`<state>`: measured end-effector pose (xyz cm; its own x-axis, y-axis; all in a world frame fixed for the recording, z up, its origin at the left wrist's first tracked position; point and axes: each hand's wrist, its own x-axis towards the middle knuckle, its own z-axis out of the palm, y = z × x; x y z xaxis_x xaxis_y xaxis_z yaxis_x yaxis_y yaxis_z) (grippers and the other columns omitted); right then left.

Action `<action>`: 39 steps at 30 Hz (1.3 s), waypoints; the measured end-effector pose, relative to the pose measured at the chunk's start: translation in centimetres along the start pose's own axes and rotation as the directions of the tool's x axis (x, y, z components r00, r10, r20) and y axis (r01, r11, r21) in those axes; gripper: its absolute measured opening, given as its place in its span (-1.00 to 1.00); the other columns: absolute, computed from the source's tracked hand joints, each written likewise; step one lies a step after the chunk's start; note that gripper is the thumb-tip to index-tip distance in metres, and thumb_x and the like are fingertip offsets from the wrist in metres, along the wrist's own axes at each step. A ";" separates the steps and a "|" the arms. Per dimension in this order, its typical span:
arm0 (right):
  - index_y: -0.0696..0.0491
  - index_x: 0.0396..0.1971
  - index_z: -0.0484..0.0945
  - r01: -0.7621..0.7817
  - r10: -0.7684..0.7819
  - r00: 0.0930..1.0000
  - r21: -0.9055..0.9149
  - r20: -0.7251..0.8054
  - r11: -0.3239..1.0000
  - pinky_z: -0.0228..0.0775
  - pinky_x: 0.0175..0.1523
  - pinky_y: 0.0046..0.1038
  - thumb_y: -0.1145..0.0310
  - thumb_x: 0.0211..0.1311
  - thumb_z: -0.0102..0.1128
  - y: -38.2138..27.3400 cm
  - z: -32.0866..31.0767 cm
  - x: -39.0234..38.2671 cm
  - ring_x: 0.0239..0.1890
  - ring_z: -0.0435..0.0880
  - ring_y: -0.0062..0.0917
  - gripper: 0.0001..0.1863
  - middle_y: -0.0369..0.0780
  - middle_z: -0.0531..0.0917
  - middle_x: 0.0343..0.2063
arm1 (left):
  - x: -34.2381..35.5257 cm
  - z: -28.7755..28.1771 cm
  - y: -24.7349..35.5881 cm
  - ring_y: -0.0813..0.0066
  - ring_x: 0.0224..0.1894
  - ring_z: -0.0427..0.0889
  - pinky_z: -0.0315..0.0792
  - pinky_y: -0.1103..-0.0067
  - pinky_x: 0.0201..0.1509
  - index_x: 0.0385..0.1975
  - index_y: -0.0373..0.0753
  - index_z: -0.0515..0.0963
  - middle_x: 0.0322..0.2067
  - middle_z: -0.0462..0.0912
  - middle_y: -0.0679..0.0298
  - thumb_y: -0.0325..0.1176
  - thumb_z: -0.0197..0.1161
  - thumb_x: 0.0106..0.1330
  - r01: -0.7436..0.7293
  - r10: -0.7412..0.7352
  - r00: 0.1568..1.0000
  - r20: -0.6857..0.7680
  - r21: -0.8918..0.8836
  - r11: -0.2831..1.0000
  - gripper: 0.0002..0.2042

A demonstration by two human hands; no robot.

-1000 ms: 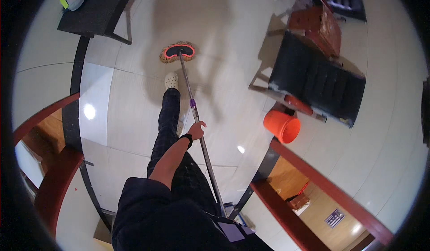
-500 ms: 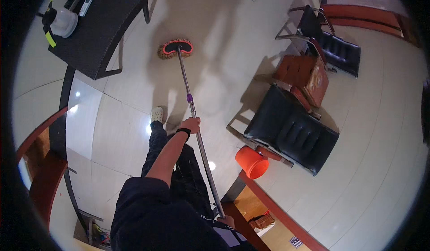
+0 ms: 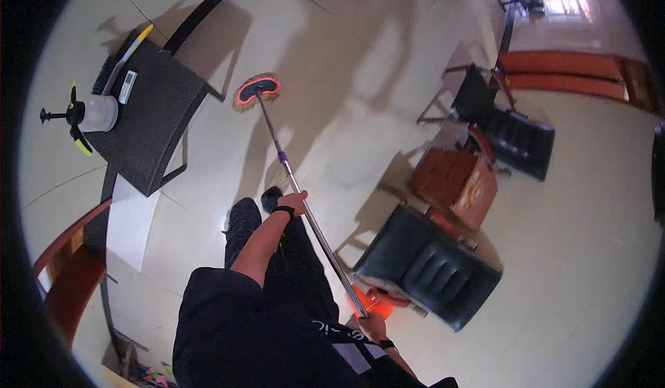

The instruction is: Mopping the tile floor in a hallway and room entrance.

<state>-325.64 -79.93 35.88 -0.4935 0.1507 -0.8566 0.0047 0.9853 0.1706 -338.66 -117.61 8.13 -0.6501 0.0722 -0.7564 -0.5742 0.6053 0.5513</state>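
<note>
Grasping the mop [image 3: 328,249] by its silver pole, we close our left hand [image 3: 294,203] around the middle | our right hand [image 3: 373,327] clasps its near end | the mop head [image 3: 257,91] rests on pale floor [image 3: 554,270] ahead of us | at left stands a dark table [image 3: 156,131] with spray bottle [image 3: 100,113] | at right, a black chair [image 3: 436,267]

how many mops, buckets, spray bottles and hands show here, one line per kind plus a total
Mops: 1, the long-handled mop
Buckets: 1, the orange bucket
Spray bottles: 1, the spray bottle
Hands: 2, the left hand and right hand
Total: 5
</note>
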 end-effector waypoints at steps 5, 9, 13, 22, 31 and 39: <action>0.18 -0.56 0.54 0.187 -0.192 0.979 -0.070 -0.072 0.980 0.35 -0.34 -0.17 0.18 -0.05 0.09 -3.7 -14.1 6.4 -0.42 0.57 -0.06 -0.69 0.07 0.55 -0.60 | 5.0 -7.5 3.8 0.00 -0.16 0.55 0.41 0.20 -0.10 -0.07 -0.05 0.28 -0.27 0.58 0.03 -0.20 0.20 0.04 0.110 -0.119 0.989 -0.088 -0.102 0.989 -0.57; 0.25 -0.64 0.46 0.363 -0.364 0.931 -0.035 -0.035 0.931 0.30 -0.39 -0.18 0.24 -0.11 0.06 -12.4 -22.6 10.2 -0.47 0.55 -0.03 -0.69 0.10 0.49 -0.65 | 8.4 -14.2 1.7 0.00 -0.08 0.49 0.39 0.23 -0.03 0.07 -0.05 0.21 -0.14 0.47 -0.06 -0.27 0.22 0.03 0.086 -0.157 0.962 -0.223 -0.297 0.951 -0.45; 0.27 -0.64 0.45 0.285 -0.276 0.956 -0.088 0.095 0.955 0.31 -0.40 -0.16 0.26 -0.14 0.05 -19.0 -26.8 16.8 -0.47 0.54 0.01 -0.69 0.13 0.45 -0.67 | 11.9 -23.6 0.4 0.00 -0.06 0.47 0.40 0.25 -0.02 0.10 -0.09 0.19 -0.12 0.43 -0.05 -0.32 0.19 0.04 0.066 -0.223 0.888 -0.402 -0.370 0.927 -0.44; 0.27 -0.52 0.53 0.447 -0.448 0.894 -0.063 0.005 0.892 0.33 -0.39 -0.16 0.09 -0.03 0.09 -34.5 -38.9 25.0 -0.49 0.58 -0.05 -0.56 0.14 0.53 -0.61 | 18.2 -36.6 -1.6 0.04 -0.16 0.49 0.39 0.29 -0.06 -0.01 -0.11 0.34 -0.22 0.46 -0.01 -0.37 0.19 0.03 0.053 -0.315 0.804 -0.505 -0.467 0.883 -0.55; 0.11 -0.35 0.58 0.559 -0.557 0.826 0.011 0.089 0.829 0.36 -0.43 -0.42 0.32 -0.01 0.16 -18.6 -48.9 25.7 -0.54 0.55 -0.50 -0.77 -0.06 0.58 -0.59 | 20.9 -36.0 10.8 -0.03 -0.15 0.51 0.40 0.21 -0.07 -0.17 -0.08 0.35 -0.21 0.45 -0.06 -0.18 0.30 -0.10 0.146 -0.209 0.965 -0.158 -0.339 0.929 -0.55; 0.22 -0.60 0.53 0.388 -0.384 0.922 -0.146 0.052 0.910 0.34 -0.49 -0.32 0.16 0.00 0.19 -15.9 -63.2 28.6 -0.55 0.61 -0.28 -0.64 -0.02 0.55 -0.67 | 29.9 -36.0 21.5 -0.09 -0.14 0.51 0.44 0.19 -0.11 -0.14 -0.23 0.31 -0.24 0.48 -0.14 -0.22 0.27 -0.08 0.121 -0.167 0.972 -0.164 -0.260 0.958 -0.52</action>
<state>-394.77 -96.32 39.47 -0.4118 -0.2355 -0.8803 -0.3136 0.9437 -0.1057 -388.40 -130.97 10.04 -0.6176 -0.1608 -0.7699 -0.7580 0.3826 0.5282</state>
